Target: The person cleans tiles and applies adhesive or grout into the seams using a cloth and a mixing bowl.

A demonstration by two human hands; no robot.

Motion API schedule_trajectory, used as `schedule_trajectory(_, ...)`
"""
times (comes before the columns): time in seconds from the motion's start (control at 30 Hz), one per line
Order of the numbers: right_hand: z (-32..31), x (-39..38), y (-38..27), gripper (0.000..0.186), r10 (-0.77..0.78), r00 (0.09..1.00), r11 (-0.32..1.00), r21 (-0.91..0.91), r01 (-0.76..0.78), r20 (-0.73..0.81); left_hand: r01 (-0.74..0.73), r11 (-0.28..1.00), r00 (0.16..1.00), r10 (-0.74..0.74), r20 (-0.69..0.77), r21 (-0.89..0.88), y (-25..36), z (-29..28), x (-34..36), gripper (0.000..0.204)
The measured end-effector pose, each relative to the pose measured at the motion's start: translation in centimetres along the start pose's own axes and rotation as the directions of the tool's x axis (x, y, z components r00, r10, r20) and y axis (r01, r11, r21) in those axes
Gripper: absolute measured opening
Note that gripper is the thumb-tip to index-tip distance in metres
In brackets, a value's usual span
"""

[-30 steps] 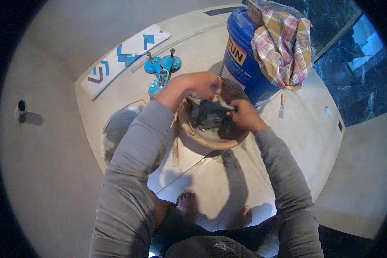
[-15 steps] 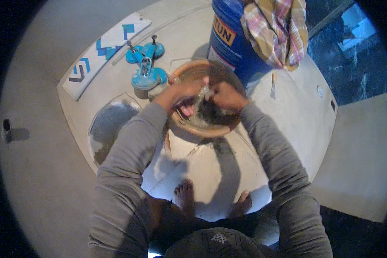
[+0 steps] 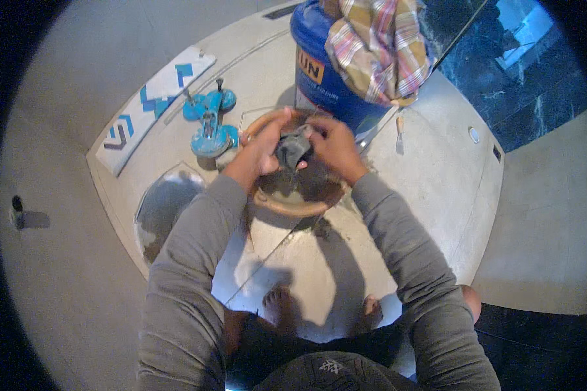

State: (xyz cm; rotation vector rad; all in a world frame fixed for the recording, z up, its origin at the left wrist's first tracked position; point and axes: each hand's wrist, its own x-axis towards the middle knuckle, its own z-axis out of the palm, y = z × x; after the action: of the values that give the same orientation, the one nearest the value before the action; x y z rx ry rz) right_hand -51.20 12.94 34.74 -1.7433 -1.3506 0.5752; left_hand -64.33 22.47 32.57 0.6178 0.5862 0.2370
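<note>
Both of my hands are closed around a wet, dark grey cloth or sponge point(image 3: 292, 148), held over an orange-brown basin point(image 3: 306, 207) with murky liquid in it. My left hand point(image 3: 269, 146) grips it from the left. My right hand point(image 3: 336, 146) grips its right side with bent fingers. The blue bucket point(image 3: 329, 88) stands just behind the basin, with a plaid cloth point(image 3: 378, 52) draped over its lid.
Teal suction-cup tool point(image 3: 212, 137) and white patterned panel point(image 3: 117, 140) lie back left. A putty knife point(image 3: 400, 133) and round drain point(image 3: 474, 135) are right. A round floor opening or dark patch point(image 3: 166, 212) is near my left arm; a pipe stub point(image 3: 17, 210) sits farther left.
The dark material has been lifted from the basin and bunched between my hands. Both hands have turned inward around it. The surroundings have shifted slightly in view as my head moved.
</note>
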Motion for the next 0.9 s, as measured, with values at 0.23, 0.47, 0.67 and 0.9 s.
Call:
schedule_trajectory(0.23, 2.7, -2.0, -0.1, 0.030, -0.242, 0.960, 0.925, -0.331, 0.185, -0.139, 0.007, 1.000, 0.964, -0.015, -0.267, -0.028, -0.5, -0.1, 1.9, 0.035)
schedule_trajectory(0.47, 4.0, -1.3, 0.7, 0.037, 0.042, 0.988, 0.983, -0.170, -0.067, -0.148, -0.105, 0.952, 0.844, 0.238, -0.481, 0.286, -3.1, -0.8, 3.9, 0.047)
schedule_trajectory(0.67, 5.8, -0.3, 1.6, 0.044, 0.326, 0.936, 0.945, 0.052, -0.322, -0.133, 0.062, 0.177, 0.727, 0.666, -0.166, 0.982, -2.7, -3.0, 5.0, 0.056)
schedule_trajectory(0.9, 6.9, -0.2, 2.5, 0.046, 0.597, 0.773, 0.394, 0.762, -0.514, 0.214, -0.190, 0.136, 0.630, 0.777, 0.015, 0.972, -3.9, -0.8, 2.1, 0.045)
